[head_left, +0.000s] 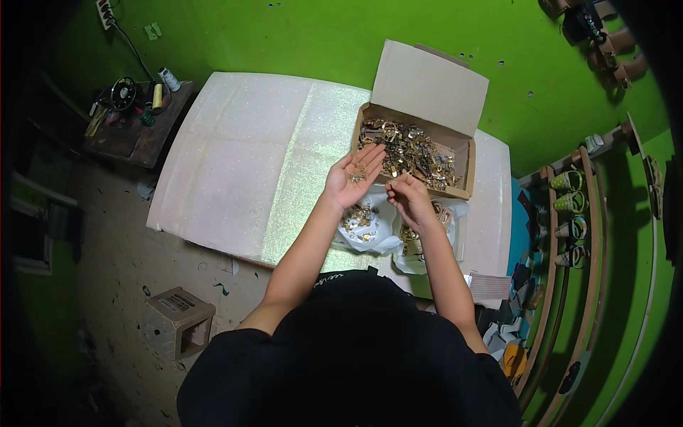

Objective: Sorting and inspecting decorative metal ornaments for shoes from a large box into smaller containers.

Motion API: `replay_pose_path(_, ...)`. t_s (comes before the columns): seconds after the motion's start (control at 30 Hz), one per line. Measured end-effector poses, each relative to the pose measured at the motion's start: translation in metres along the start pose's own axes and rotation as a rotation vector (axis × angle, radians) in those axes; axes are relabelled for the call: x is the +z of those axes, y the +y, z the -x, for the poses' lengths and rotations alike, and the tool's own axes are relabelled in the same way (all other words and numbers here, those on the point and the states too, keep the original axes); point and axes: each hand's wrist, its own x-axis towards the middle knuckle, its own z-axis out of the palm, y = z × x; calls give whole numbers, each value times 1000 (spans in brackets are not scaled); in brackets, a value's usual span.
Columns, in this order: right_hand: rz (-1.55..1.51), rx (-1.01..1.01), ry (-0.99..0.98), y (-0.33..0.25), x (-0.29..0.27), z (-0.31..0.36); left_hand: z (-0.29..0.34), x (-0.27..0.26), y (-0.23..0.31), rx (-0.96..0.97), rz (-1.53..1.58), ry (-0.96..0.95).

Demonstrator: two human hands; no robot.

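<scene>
My left hand [354, 176] is turned palm up with its fingers stretched out. It holds a small heap of gold-coloured metal pieces [357, 173] on the palm. Close by on its right, my right hand [409, 195] is closed in a pinch, and whatever its fingertips hold is too small to make out. Just beyond both hands stands a lidded cardboard box [469, 167], its flap raised, full of gold and dark metal buckles [409, 146]. Below the hands, a white plastic bag [384, 238] contains shiny metal pieces [361, 220]. Another plastic-lined container [420, 263] with metal pieces sits partly behind my right forearm.
A glittery white sheet [235, 156] covers the table. To the left are a small dark table [131, 146] with thread spools and a fan, and a box-like stool [181, 320] on the floor. Along the right wall, a wooden rack [544, 285] carries sandals [569, 203]; scraps lie beside it.
</scene>
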Motion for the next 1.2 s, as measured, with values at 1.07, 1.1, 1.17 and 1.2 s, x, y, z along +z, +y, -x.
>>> replay_pose_path(1.07, 1458, -932, 131, -21, 26, -10, -6, 1, -21, -24, -132, 64)
replay_pose_path(1.1, 1459, -934, 129, -22, 26, -11, -7, -1, -20, -21, -131, 63)
replay_pose_path(1.17, 1587, -986, 78, -23, 27, -14, -7, -6, -19, -45, -143, 31)
replay_pose_path(1.2, 1586, -986, 77, -25, 28, -15, -7, -8, -18, -44, -143, 32)
